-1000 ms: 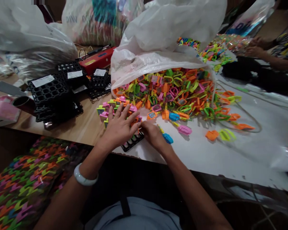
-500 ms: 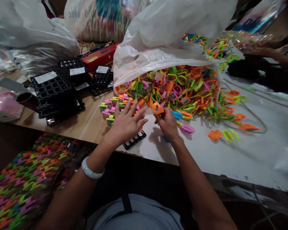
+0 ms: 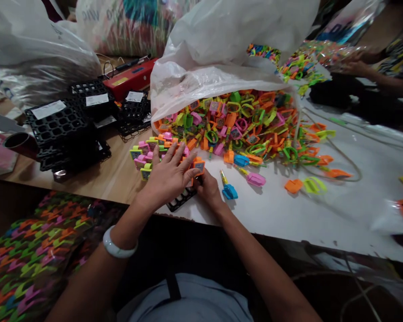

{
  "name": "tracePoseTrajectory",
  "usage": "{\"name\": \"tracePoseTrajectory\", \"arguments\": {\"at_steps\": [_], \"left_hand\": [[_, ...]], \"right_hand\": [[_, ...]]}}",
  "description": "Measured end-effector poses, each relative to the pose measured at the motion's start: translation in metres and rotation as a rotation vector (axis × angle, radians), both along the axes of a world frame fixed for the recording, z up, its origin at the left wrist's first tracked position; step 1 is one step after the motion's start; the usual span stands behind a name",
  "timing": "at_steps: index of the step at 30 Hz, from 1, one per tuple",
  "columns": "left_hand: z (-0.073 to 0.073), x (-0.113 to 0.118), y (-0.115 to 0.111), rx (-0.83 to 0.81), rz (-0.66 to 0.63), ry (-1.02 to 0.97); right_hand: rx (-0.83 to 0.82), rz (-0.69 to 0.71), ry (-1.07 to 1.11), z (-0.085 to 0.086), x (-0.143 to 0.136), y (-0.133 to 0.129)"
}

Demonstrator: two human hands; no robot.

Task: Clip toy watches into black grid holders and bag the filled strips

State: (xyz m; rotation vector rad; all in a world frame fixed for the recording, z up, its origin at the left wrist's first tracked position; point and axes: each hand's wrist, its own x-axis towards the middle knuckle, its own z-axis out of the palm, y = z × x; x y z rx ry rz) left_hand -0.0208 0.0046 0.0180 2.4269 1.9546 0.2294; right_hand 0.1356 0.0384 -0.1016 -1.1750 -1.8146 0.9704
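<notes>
My left hand [image 3: 168,175] lies with fingers spread over rows of colourful watch-shaped plastic toys [image 3: 145,157], pink, orange and yellow-green, standing in a black tray [image 3: 178,201]. Most of the tray is hidden under the hand and toys. At the tray's right side, my right hand [image 3: 208,188] pinches an orange watch-shaped toy [image 3: 199,165], its lower end hidden by the fingers. Just right of that hand, a blue toy [image 3: 230,191] with a yellow stem lies on the white tabletop, and a pink toy [image 3: 255,179] lies farther right.
A large white bag [image 3: 218,76] spills a heap of similar toys [image 3: 238,123] behind my hands. Stacked black trays [image 3: 58,127] and a red device [image 3: 130,78] stand left. Bagged toys [image 3: 30,255] sit below the table edge. Another person's arm [image 3: 366,71] shows at far right.
My right hand has moved left from the heap's edge to the tray, carrying the orange toy. The left hand remains spread over the toys. The view has shifted slightly.
</notes>
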Motion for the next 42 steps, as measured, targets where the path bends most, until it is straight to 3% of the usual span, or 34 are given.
{"name": "tracePoseTrajectory", "arguments": {"at_steps": [4,6,9,12,15,17,21,24,26,31,35,42], "left_hand": [[0.0,0.001,0.0,0.003,0.001,-0.012],[0.001,0.001,0.0,-0.005,0.004,-0.009],[0.002,-0.002,-0.002,-0.003,-0.01,-0.011],[0.002,-0.002,0.0,0.002,-0.029,-0.018],[0.001,0.001,0.006,-0.011,-0.012,-0.03],[0.002,0.003,0.009,-0.022,0.017,-0.041],[0.005,0.001,0.004,-0.013,0.028,-0.067],[0.004,-0.004,-0.005,-0.002,0.013,-0.058],[0.002,-0.006,-0.009,-0.005,0.013,-0.054],[0.001,-0.009,-0.008,-0.014,0.006,-0.078],[0.004,-0.01,-0.008,-0.045,-0.002,-0.085],[0.01,-0.009,-0.006,-0.133,0.026,-0.134]], "right_hand": [[0.062,-0.017,-0.08,0.001,-0.011,-0.009],[0.067,0.06,-0.083,0.008,-0.005,-0.006],[0.11,0.18,-0.124,0.027,0.028,0.012],[0.242,0.173,-0.33,0.044,0.076,0.039],[0.246,0.28,-0.497,0.045,0.111,0.055],[0.203,0.312,-0.452,0.037,0.119,0.052],[-0.001,0.173,-0.148,0.023,0.101,0.016],[-0.29,0.178,0.097,0.02,0.066,-0.021],[-0.367,0.211,0.206,0.019,0.036,-0.04],[-0.308,0.261,0.237,0.004,-0.015,-0.056],[-0.203,0.26,0.164,-0.003,-0.015,-0.055],[-0.01,0.251,-0.137,0.007,-0.015,-0.059]]}}
